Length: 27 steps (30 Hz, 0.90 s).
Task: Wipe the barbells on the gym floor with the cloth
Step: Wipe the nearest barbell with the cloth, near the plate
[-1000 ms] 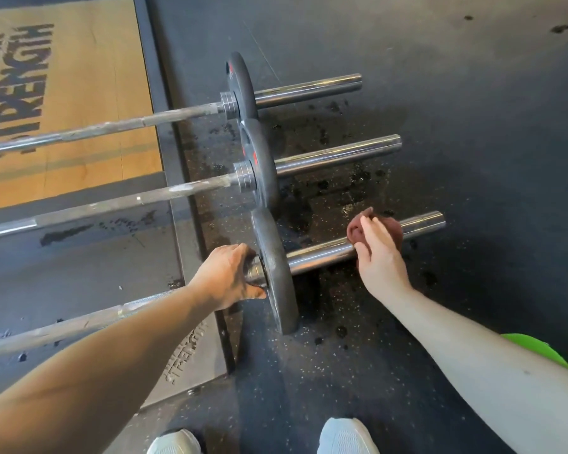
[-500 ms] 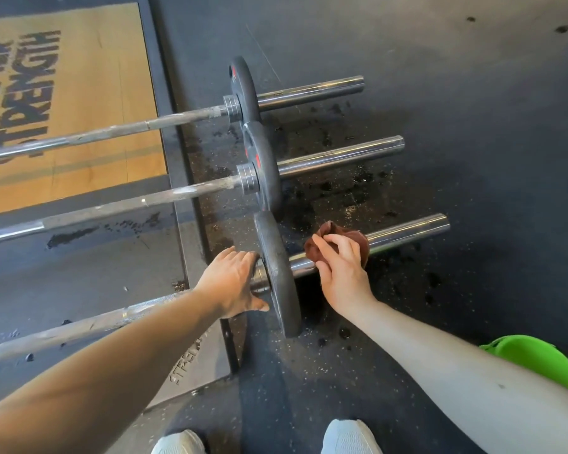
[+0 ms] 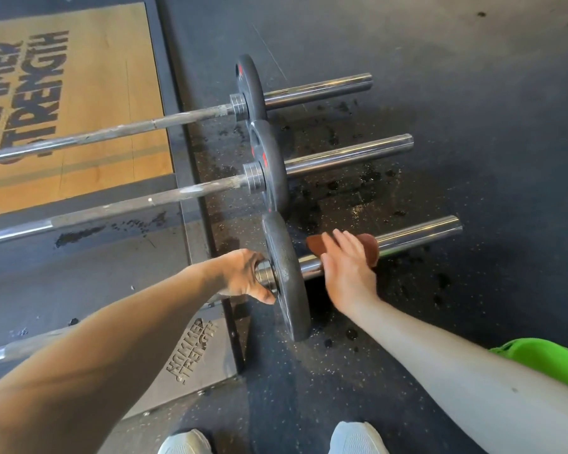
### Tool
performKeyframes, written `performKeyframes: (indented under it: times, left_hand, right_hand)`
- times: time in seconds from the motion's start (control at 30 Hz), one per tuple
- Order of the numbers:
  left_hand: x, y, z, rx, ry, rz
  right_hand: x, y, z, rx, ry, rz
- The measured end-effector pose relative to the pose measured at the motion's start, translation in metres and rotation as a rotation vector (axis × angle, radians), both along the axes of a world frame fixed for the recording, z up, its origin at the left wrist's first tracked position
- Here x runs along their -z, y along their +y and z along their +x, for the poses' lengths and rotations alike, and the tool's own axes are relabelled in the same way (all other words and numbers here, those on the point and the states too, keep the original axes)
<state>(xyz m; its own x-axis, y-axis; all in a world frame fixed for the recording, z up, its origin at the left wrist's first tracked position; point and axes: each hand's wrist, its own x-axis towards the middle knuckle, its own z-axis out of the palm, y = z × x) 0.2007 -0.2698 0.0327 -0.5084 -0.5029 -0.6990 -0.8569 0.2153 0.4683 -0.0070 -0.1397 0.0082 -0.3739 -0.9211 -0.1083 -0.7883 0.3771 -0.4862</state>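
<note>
Left hand [image 3: 243, 276] is gripping the nearest barbell [image 3: 420, 235] at the collar, fingers curled round it, right against the inner face of its plate [image 3: 287, 280]. Right hand [image 3: 348, 267] is lying over the brown cloth [image 3: 369, 249], fingers mostly straight, pressing it onto the chrome sleeve just outside the plate. Cloth is sticking out on both sides of the hand. Barbell is lying on the dark rubber floor [image 3: 472, 126], with wet spots showing under the sleeves. Middle barbell [image 3: 348, 157] and far barbell [image 3: 318, 90] are lying parallel beyond it. Wooden platform [image 3: 105, 77] is sitting upper left, green object [image 3: 544, 358] lower right, white shoes [image 3: 357, 437] at the bottom edge.
</note>
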Motion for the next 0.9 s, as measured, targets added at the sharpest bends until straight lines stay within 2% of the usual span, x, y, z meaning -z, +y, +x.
performKeyframes:
  times: [0.1,0.2,0.27,0.3,0.4,0.5,0.6,0.67,0.8,0.83,0.9]
  left_hand:
    - [0.001,0.005,0.003,-0.014,0.048,-0.013]
    - [0.003,0.012,0.012,0.135,0.069,-0.301]
    - [0.012,0.015,0.020,0.239,0.125,-0.542]
    - [0.018,0.018,0.024,0.261,0.164,-0.613]
    - [0.036,0.022,0.033,0.308,0.241,-0.753]
    - [0.052,0.025,0.038,0.343,0.323,-0.845]
    - [0.056,0.025,0.036,0.359,0.344,-0.901]
    - [0.057,0.023,0.034,0.340,0.374,-0.900]
    - [0.054,0.018,0.032,0.244,0.415,-0.729]
    - [0.053,0.017,0.033,0.207,0.431,-0.687]
    - [0.050,0.019,0.033,0.133,0.459,-0.613]
  right_hand:
    - [0.010,0.005,0.024,-0.193,-0.023,-0.028]
    - [0.011,0.015,-0.003,-0.350,-0.062,-0.122]
    - [0.015,0.022,-0.039,-0.286,-0.008,-0.197]
    - [0.015,0.025,-0.058,-0.199,0.030,-0.172]
    - [0.009,0.031,-0.086,0.046,0.108,-0.033]
    - [0.009,0.030,-0.061,0.086,0.065,-0.087]
    - [0.016,0.032,-0.006,-0.054,-0.031,-0.117]
    - [0.019,0.033,0.018,-0.215,-0.020,-0.097]
    - [0.017,0.032,-0.019,-0.419,0.081,-0.119]
    - [0.016,0.033,-0.038,-0.392,0.105,-0.146]
    - [0.012,0.034,-0.080,-0.173,0.147,-0.111]
